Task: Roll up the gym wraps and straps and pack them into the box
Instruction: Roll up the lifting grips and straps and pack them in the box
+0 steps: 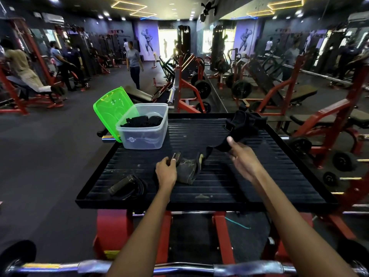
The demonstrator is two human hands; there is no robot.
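Left grip curls round the buckle end of a worn strap lying on the table. Right grip pinches a black wrap, lifted above the table right of the box. Box holds rolled black wraps; green lid leans against its left side. Another strap lies on the table nearer than the box, left of the left grip.

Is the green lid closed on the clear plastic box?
No, the green lid stands tilted against the far-left side of the clear box, whose open top shows black wraps inside.
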